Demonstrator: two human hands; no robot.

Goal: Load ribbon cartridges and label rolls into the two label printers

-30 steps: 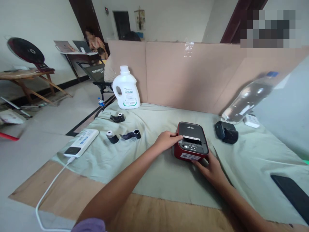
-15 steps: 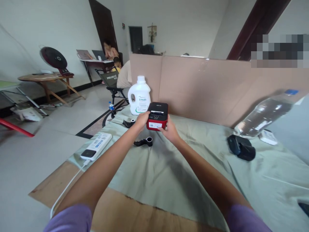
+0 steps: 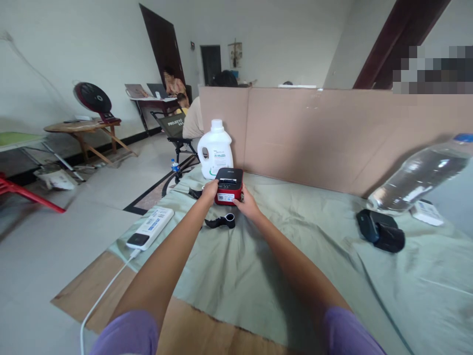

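Note:
Both my hands hold a small red-and-black label printer point(image 3: 229, 180), with a slot across its top and a white sticker on its front. My left hand point(image 3: 210, 191) grips its left side, and my right hand point(image 3: 248, 203) its right, thumb at the front. Just behind it stands a white detergent jug point(image 3: 217, 153) with a handle. A black curved piece with a ring end point(image 3: 223, 220) lies on the cloth nearer to me. Another black piece point(image 3: 195, 193) is partly hidden behind my left hand. Whether the printer touches the cloth, I cannot tell.
A pale green cloth point(image 3: 288, 236) covers the wooden board. To the left lies a white power bank point(image 3: 151, 228) with a cable. A cardboard panel point(image 3: 295, 138) forms the back edge. At right are a large water bottle point(image 3: 417, 170), a black device point(image 3: 380, 230) and a white box point(image 3: 426, 212).
My hands have carried the printer left and slightly down, closer to the cloth in front of the jug. The view has turned a little.

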